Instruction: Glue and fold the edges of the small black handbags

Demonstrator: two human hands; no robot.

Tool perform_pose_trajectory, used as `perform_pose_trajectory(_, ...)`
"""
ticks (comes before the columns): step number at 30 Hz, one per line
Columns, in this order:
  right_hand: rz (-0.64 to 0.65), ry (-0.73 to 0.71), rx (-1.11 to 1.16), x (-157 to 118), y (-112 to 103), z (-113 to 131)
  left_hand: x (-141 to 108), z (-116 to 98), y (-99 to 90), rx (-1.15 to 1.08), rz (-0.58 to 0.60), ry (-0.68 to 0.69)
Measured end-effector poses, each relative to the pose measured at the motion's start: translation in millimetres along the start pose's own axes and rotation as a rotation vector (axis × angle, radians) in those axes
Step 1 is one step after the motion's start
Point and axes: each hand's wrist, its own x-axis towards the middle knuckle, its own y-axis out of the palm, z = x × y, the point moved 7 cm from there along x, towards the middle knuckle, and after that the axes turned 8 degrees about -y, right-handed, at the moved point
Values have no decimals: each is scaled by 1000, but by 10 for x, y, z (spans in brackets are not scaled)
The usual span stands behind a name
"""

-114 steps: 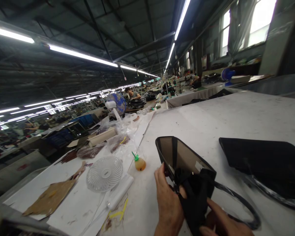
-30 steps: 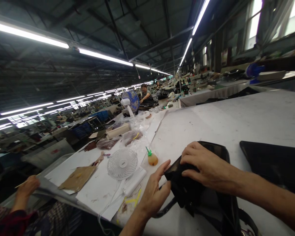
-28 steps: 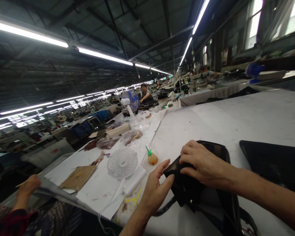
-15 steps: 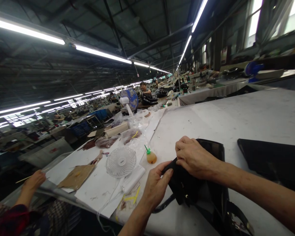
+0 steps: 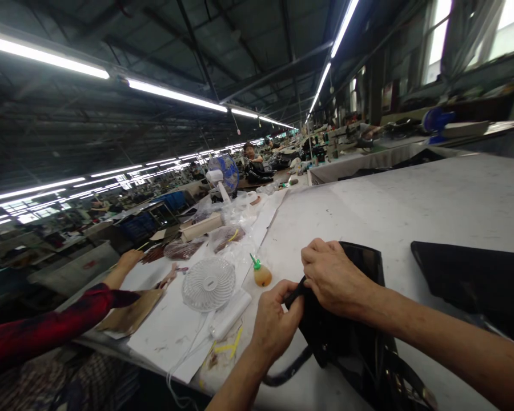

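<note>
A black, partly glossy bag point(image 5: 342, 337) with a strap or handle lies near the table's front edge, under both of my hands. My left hand point(image 5: 278, 314) pinches the bag's upper left edge between thumb and fingers. Close beside it, my right hand point(image 5: 332, 274) is closed over the same edge from above, its fingertips mostly hidden. A curved black strap point(image 5: 289, 368) hangs out below my left wrist. To the right lies another flat black piece point(image 5: 471, 285), apart from my hands.
Left of the bag stand a small bottle with green nozzle point(image 5: 262, 274) and a white fan point(image 5: 209, 284). Brown paper point(image 5: 132, 313), plastic bags point(image 5: 240, 220) and a blue fan point(image 5: 225, 173) lie beyond. A co-worker's red sleeve point(image 5: 55, 319) reaches in from the left.
The co-worker's arm has stretched forward over the table's left side. My left fingers have curled more around the bag's edge, which bends up slightly; my right hand stays nearly in place.
</note>
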Motion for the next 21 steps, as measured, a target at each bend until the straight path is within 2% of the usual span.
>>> perform_pose_trajectory(5, 10, -20, 24, -51, -33, -81, 51, -3, -30, 61, -116, -41)
perform_pose_trajectory(10, 81, 80, 159, -261, -98, -490, 54, 19, -63, 104, -115, -43)
perform_pose_trajectory(13, 89, 89, 176, -313, -132, -668, 47, 32, -53, 86, -103, -68)
perform_pose_trajectory(18, 5, 32, 185, -241, -189, -770, 32, -6, -10, 57, -61, -42)
perform_pose_trajectory(21, -1, -19, 216, -203, -169, -758, 29, -7, -9, 55, -62, -30)
